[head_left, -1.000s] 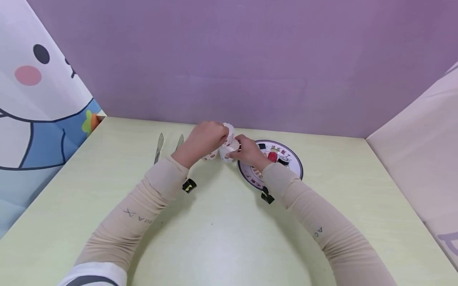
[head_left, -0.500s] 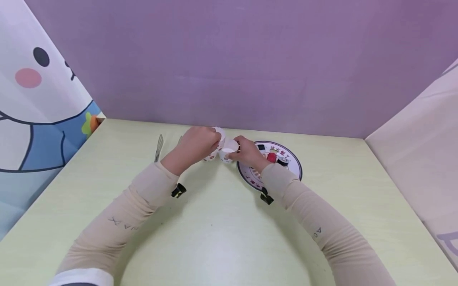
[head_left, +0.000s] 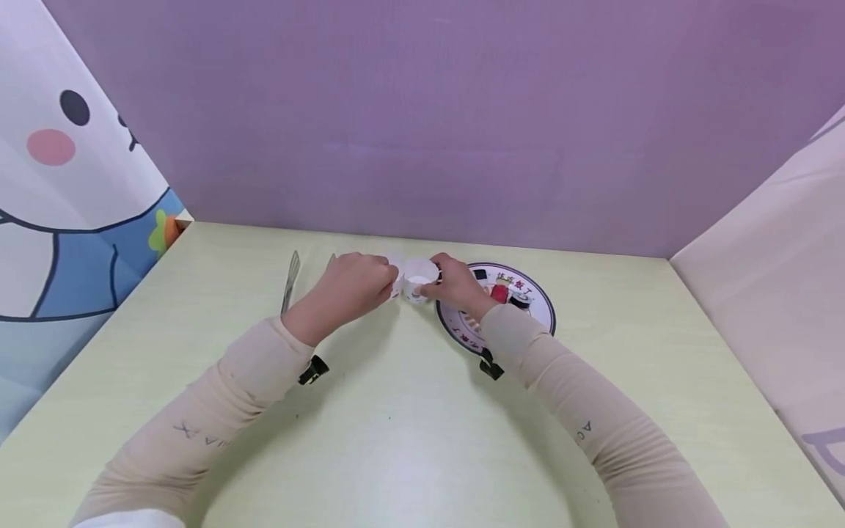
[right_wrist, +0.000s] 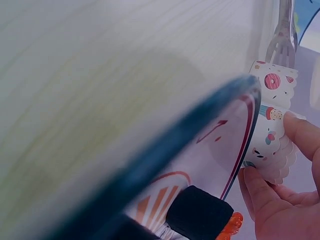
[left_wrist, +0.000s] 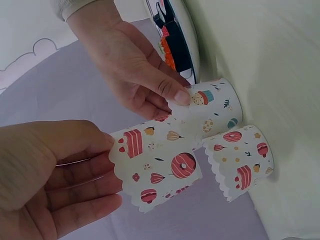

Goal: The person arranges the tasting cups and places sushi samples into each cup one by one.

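Note:
In the left wrist view, my left hand [left_wrist: 45, 185] pinches the scalloped rim of a white paper baking cup [left_wrist: 157, 162] printed with donuts and cakes. The cup is tilted off the table. My right hand [head_left: 455, 284] grips a second paper baking cup [left_wrist: 222, 107] between thumb and fingers, its base at the tabletop. Close by stands a third paper baking cup [left_wrist: 245, 162], mostly hidden behind my left hand in the head view. The left hand's cup overlaps the second one in view; whether they touch I cannot tell.
Beneath my right wrist lies a round plate [head_left: 543, 301] with a dark rim, bearing several sushi pieces [head_left: 500, 293]. Left of my left hand is a metal fork [head_left: 290, 279], and another utensil [head_left: 332, 258] is mostly covered. A purple backdrop [head_left: 422, 132] rises behind the table.
My left hand has moved left and toward me, lowering its baking cup from above and behind the second cup. My right hand has stayed nearly still with its cup.

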Available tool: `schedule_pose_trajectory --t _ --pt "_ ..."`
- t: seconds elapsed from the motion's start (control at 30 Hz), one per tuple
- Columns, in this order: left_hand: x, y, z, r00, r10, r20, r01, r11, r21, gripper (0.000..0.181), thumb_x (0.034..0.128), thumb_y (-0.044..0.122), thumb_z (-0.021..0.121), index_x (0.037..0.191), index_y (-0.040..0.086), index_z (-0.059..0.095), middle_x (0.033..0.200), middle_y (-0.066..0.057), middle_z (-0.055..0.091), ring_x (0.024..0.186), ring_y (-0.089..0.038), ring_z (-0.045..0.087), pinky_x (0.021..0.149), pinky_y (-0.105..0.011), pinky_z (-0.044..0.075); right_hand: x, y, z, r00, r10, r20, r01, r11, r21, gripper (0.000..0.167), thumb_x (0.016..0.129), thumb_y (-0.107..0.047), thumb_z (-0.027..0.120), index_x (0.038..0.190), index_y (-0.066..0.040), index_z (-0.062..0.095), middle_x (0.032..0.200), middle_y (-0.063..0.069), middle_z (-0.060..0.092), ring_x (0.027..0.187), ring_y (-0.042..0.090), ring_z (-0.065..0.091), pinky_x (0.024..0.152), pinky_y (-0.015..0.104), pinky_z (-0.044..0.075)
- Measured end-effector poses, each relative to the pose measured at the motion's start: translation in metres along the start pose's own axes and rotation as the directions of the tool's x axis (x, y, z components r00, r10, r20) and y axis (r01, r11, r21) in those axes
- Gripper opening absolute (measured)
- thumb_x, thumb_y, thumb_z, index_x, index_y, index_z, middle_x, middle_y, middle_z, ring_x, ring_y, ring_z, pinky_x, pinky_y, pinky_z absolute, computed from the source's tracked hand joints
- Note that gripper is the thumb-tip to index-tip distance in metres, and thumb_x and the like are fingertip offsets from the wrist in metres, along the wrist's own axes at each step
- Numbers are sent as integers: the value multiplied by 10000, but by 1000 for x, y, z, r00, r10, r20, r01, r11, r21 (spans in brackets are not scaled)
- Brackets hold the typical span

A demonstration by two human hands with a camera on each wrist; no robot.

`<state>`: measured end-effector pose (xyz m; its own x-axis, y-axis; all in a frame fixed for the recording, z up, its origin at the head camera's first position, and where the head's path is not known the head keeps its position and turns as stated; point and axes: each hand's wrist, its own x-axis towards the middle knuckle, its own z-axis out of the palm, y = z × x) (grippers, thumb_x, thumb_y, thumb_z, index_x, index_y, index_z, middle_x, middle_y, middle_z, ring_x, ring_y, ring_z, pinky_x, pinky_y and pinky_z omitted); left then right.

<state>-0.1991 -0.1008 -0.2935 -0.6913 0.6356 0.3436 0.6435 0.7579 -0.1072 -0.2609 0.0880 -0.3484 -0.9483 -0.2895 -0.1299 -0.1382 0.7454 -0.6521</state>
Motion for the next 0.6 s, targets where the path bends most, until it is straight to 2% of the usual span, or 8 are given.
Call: schedule_pose_trajectory --t 0.17,0.37,0.6 --pt "-6 2 1 1000 14 28 -14 1000 3 191 824 33 641 651 82 576 575 -13 501 474 -139 403 458 -297 372 1 0 0 1000 15 -11 -15 1000 -21 609 853 -232 709 1341 -24 410 1203 123 563 1000 213 546 865 340 475" --pt "-14 4 4 998 33 57 -33 999 -3 203 819 45 656 645 92 563 560 7 487 474 -130 382 453 -288 368 2 0 1 1000 -7 -19 7 1000 -27 582 851 -221 710 1316 -14 427 1149 123 578 963 212 553 823 323 491" --pt "-19 2 16 994 34 105 -34 999 -6 176 811 57 666 663 96 578 565 12 500 479 -138 395 459 -302 387 2 0 2 1000 -6 -20 6 1000 -15 562 851 -219 711 1302 -24 437 1137 112 578 963 209 554 837 329 487"
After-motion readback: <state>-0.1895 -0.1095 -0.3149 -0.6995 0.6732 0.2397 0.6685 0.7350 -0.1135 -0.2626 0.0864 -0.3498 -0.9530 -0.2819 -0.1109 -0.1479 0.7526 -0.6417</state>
